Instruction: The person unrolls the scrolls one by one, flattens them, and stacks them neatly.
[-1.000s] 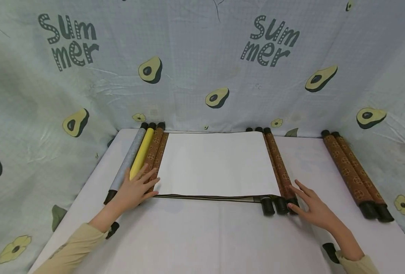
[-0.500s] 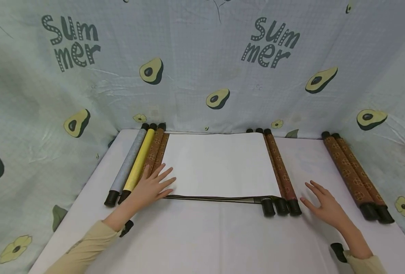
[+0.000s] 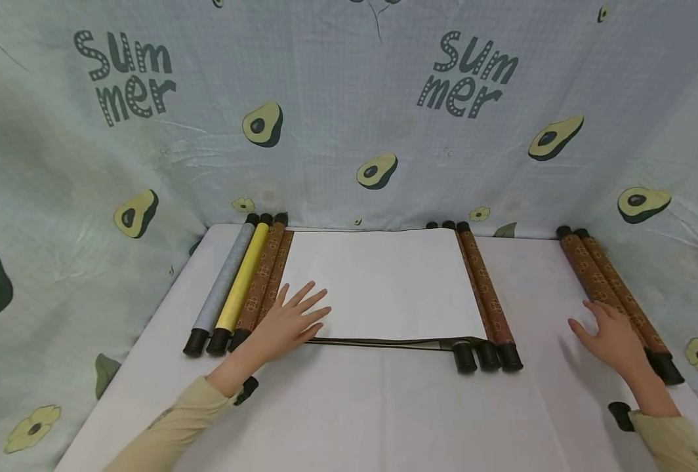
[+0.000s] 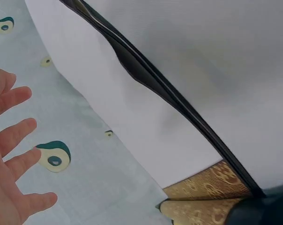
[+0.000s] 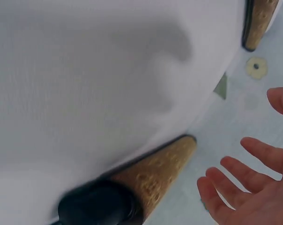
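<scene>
My left hand (image 3: 290,328) is spread with straight fingers over the lower left corner of a white sheet (image 3: 384,282), which lies unrolled between brown patterned rolls. In the left wrist view the fingers (image 4: 22,164) hold nothing. Beside that hand lie a brown patterned scroll (image 3: 264,275) with black ends, a yellow scroll (image 3: 244,275) and a grey scroll (image 3: 225,285). On the far right, my right hand (image 3: 615,341), fingers loosely bent and holding nothing, is over a brown scroll (image 3: 591,269); whether it touches cannot be told. A second brown scroll (image 3: 623,292) lies beside it.
Another brown roll (image 3: 486,285) edges the sheet's right side, its black ends jutting toward me. White table surface (image 3: 538,295) separates it from the far-right pair. Behind stands a pale cloth (image 3: 325,78) printed with avocados and lettering.
My right hand has left the brown roll at the sheet's right side and moved right to the far-right scrolls. My left hand has shifted right from the left-side rolls to over the sheet's corner.
</scene>
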A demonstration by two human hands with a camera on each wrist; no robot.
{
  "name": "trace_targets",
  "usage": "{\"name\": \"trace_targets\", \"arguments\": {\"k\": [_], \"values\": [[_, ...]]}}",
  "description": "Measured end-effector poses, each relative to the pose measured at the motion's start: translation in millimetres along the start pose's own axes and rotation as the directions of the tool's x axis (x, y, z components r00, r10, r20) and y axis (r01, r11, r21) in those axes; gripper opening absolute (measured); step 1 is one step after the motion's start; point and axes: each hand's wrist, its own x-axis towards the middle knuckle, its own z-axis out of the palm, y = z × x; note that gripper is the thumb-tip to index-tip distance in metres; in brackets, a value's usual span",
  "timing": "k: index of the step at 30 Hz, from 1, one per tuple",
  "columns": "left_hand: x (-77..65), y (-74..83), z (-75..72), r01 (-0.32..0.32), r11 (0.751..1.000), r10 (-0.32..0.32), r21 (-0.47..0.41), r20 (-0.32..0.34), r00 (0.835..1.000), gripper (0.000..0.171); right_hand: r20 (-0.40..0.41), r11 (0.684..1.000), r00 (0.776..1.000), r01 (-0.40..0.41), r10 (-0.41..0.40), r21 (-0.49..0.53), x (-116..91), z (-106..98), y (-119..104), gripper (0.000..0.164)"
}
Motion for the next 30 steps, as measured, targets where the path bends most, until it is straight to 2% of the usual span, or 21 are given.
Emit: {"name": "trace_targets", "arguments": {"k": [7,14,21,26,30], "values": [[16.0,10.7,1.8,-0.036,0.999,0.036,-0.010,-0.019,0.999,0.031,0.035,0.992,0.995,-0.089,0.093,-0.085,15.7,-13.3,31.9,0.060],[27.6,23.5,8.1,-0.065,0.997,0.065,-0.028,-0.009,0.998,0.030,0.027,0.978,0.990,-0.129,0.136,-0.161,21.0,-12.5,54.8,0.055],[33.1,33.1,8.5,-0.073,0.995,0.074,-0.073,0.011,0.997,0.030,0.104,0.966,0.975,-0.174,0.197,-0.194,22.2,-10.6,67.4,0.069],[34.6,36.9,11.8,-0.080,0.994,0.080,-0.067,-0.004,0.997,0.029,0.177,0.958,0.955,-0.201,0.238,-0.202,22.3,-9.9,74.6,0.083],[34.1,40.2,15.2,-0.102,0.993,0.102,-0.055,-0.012,0.995,0.030,0.190,0.949,0.945,-0.224,0.267,-0.220,20.6,-4.5,79.6,0.088]]}}
